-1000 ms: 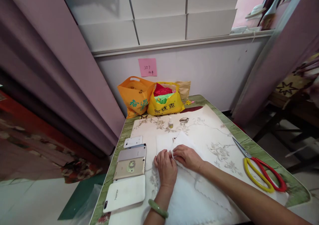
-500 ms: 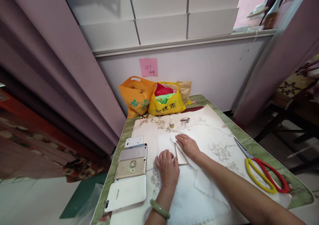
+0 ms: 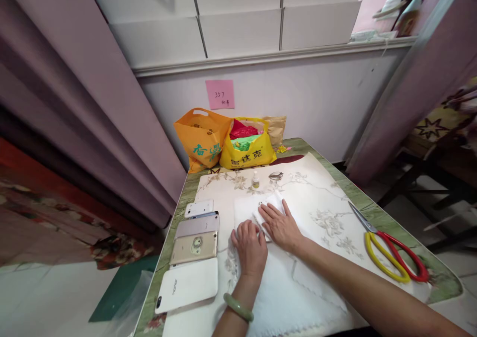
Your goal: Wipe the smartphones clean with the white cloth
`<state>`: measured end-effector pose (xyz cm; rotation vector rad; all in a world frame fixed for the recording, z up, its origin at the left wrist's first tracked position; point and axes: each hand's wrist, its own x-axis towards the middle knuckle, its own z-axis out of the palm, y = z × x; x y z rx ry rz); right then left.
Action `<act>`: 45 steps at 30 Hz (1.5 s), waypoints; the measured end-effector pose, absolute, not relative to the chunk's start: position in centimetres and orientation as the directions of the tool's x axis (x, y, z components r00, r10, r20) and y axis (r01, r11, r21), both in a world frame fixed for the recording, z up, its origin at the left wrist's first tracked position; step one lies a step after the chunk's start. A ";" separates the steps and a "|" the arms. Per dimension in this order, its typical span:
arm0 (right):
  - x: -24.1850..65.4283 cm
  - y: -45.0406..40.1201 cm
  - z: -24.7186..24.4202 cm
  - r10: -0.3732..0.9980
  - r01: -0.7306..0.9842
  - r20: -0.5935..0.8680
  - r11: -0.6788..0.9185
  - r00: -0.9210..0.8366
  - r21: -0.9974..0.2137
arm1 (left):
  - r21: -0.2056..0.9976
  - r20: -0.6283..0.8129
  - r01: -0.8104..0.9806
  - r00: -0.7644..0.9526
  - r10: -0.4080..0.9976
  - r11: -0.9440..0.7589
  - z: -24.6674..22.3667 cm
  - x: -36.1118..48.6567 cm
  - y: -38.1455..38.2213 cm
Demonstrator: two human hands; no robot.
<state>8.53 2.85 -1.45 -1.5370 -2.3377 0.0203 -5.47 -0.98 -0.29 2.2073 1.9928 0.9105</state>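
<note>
In the head view, a white fleecy cloth [image 3: 294, 297] lies on the flower-printed table cover [image 3: 328, 178], spreading toward six o'clock, with a folded part under the hands. The left hand [image 3: 250, 247] rests on it with fingers bent downward; whether they pinch anything I cannot tell. The right hand [image 3: 280, 225] lies flat over the fold, fingers spread and clasping nothing visible. Between and just beyond them, slivers of what seems to be a smartphone [image 3: 260, 204] show from under the fabric. I judge the cloth light, soft and limp, easily rucked, best taken by its loose edge between thumb and fingertips; the smartphone is probably stiff, smooth and slippery, with a breakable screen, better held by its long sides. At nine o'clock from the hands sits a row of phones: a white Honor phone [image 3: 190, 287], a gold phone [image 3: 184, 250], a silver phone [image 3: 199, 226] and a small white phone [image 3: 199, 208]. Red-and-yellow scissors [image 3: 395, 257] lie at three o'clock, beyond the right forearm. A dropper bottle [image 3: 255, 180] stands at twelve o'clock, the nearest thing likely to be knocked, with an orange bag [image 3: 201, 145] farther off at eleven. Nothing seems to block the fold except the hands themselves.
</note>
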 end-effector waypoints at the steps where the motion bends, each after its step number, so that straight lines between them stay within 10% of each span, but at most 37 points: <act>1: 8.4 3.9 -1.5 0.913 0.906 0.244 0.377 -0.329 -0.191 | 0.395 0.395 0.902 0.005 0.919 -0.174 -0.2 -5.4 -1.0; 7: 9.5 6.0 -2.1 0.970 0.975 0.186 0.184 -0.159 -0.123 | 0.387 0.392 0.907 0.000 0.920 -0.165 -0.3 -5.4 -1.2; 18: 9.5 -0.1 -2.5 0.894 0.900 0.191 0.427 -0.405 -0.088 | 0.384 0.363 0.910 0.006 0.932 -0.155 -0.2 -5.3 -0.7; 30: 10.3 7.2 -1.7 0.979 0.980 0.133 0.168 -0.154 -0.105 | 0.394 0.381 0.904 0.003 0.925 -0.165 -0.4 -5.4 -1.0; 38: 12.1 0.9 -1.9 0.849 0.885 0.279 0.465 -0.449 0.011 | 0.405 0.349 0.904 -0.018 0.937 -0.133 -0.3 -5.3 -0.8; 45: 9.4 1.9 -1.9 0.858 0.847 0.136 0.512 -0.496 -0.142 | 0.389 0.351 0.912 -0.016 0.936 -0.131 -0.4 -5.2 -0.7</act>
